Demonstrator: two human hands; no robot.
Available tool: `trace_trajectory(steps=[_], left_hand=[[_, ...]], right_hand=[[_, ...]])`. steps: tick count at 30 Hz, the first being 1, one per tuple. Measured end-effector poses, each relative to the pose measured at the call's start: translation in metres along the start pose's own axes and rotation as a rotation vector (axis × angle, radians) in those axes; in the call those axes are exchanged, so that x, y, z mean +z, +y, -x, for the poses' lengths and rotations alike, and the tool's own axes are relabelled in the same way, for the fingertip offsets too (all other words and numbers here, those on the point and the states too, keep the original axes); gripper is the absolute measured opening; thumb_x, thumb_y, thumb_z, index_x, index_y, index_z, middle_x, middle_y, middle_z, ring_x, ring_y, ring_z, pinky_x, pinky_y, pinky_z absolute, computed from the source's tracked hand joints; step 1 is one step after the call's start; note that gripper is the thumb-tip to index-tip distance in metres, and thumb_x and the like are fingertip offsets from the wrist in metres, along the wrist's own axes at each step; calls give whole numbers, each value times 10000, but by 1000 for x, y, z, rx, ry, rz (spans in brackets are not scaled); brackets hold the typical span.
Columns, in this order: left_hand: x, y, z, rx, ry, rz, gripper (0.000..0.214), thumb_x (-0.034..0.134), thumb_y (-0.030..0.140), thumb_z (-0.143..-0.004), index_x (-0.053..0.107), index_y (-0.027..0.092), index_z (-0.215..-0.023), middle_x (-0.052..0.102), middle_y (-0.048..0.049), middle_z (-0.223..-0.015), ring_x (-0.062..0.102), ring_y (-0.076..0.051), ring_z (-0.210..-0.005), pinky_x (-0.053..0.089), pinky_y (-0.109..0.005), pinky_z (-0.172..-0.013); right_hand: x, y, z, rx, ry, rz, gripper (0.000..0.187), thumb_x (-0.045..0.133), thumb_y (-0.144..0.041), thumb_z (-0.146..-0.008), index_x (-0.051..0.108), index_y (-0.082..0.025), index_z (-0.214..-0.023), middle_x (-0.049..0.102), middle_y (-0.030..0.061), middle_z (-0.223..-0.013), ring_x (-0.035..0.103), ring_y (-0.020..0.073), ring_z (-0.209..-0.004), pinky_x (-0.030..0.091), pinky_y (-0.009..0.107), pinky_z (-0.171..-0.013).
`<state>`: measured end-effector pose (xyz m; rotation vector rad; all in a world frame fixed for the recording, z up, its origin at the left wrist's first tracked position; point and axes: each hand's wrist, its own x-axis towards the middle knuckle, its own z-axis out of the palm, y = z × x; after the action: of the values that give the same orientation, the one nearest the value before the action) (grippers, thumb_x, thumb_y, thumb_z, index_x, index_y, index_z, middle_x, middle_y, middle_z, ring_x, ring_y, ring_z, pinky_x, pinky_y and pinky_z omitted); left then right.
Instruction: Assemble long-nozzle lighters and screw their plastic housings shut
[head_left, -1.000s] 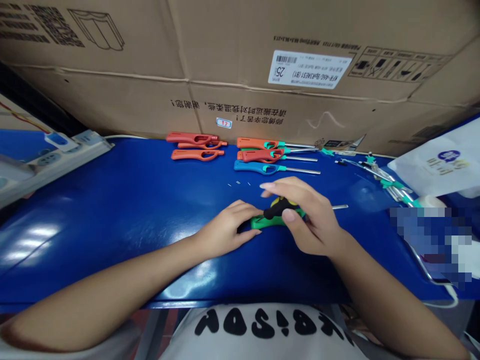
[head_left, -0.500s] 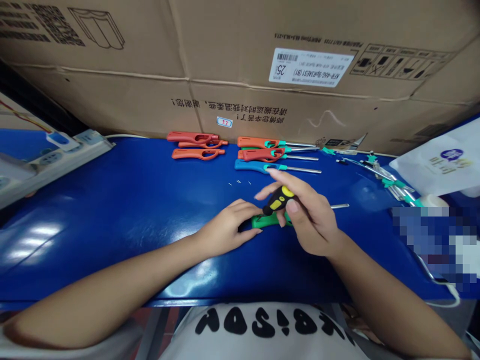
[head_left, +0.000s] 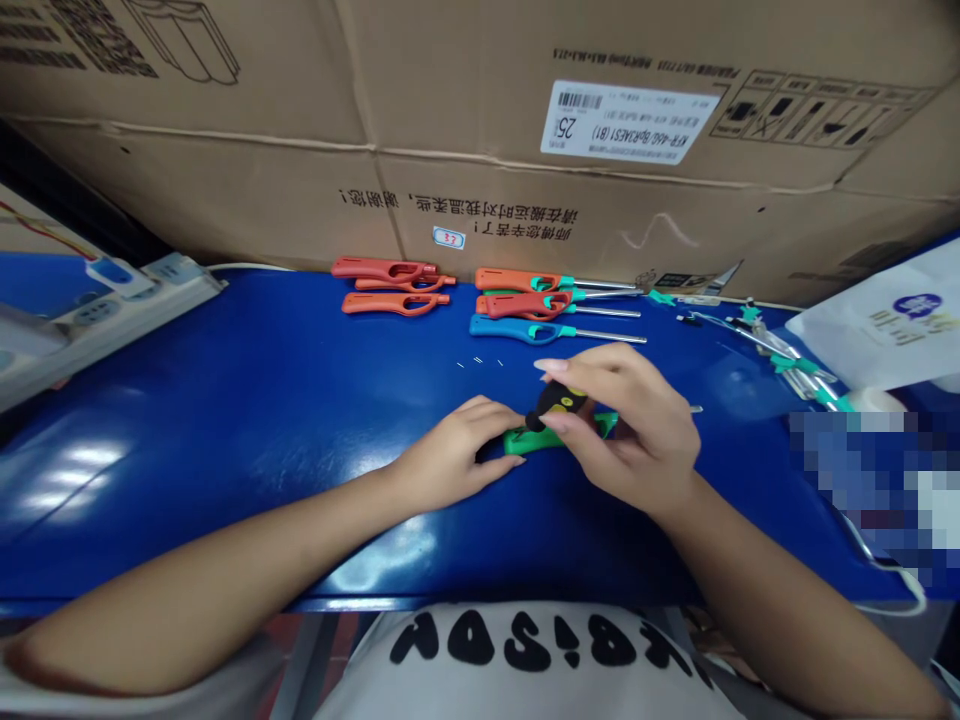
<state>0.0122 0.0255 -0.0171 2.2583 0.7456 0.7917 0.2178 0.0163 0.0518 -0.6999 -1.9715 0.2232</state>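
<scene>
At three o'clock from the left hand, in its pinch, lies the green lighter; the right hand grips a black-and-yellow tool, whose tip, hard to make out, could slip if tilted.

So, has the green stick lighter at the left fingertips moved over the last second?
No: the green stick lighter shows no visible shift either way against the untouched blue stick lighter; the left hand stays at its end.
</scene>
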Motion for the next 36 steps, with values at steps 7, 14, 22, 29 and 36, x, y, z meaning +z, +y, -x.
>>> trace_trajectory(steps=[7,14,22,29,36], left_hand=[[-1,0,0,-17,-9,33,274,699,217,-904,638,177,-1169,702,-72,-1113,623,-218,-1042,516,-376,-950],[-2,0,0,-11,-15,57,325,675,221,-928,600,183,-1242,700,-75,-1143,626,-215,-1038,518,-373,-940],[-3,1,-1,-19,-23,69,315,671,208,-935,597,173,-1239,698,-77,-1163,622,-208,-1064,509,-358,-958],[-2,0,-1,-28,-26,81,323,667,207,-936,595,174,-1248,694,-70,-1153,616,-197,-1058,510,-347,-952],[-2,0,-1,-37,-24,91,324,646,239,-947,602,192,-1265,704,-80,-1162,630,-215,-1065,521,-377,-949]], right_hand=[[-6,4,3,-80,-101,49,502,450,-120,-942,524,-209,-1431,671,127,-1232,667,233,-1083,598,376,-816],[-12,15,2,-164,-99,130,394,588,-201,-939,590,-195,-1332,719,51,-864,683,164,-698,567,281,-595],[-13,12,0,-29,-117,-65,479,581,-118,-921,556,-187,-1393,729,107,-1095,706,195,-918,621,306,-698],[-13,12,1,-16,-129,-43,536,534,-95,-924,502,-154,-1456,707,139,-1173,697,235,-1029,627,376,-785],[-12,15,1,-100,-94,48,524,724,-151,-850,603,-184,-1359,722,66,-901,681,184,-770,606,293,-627]])
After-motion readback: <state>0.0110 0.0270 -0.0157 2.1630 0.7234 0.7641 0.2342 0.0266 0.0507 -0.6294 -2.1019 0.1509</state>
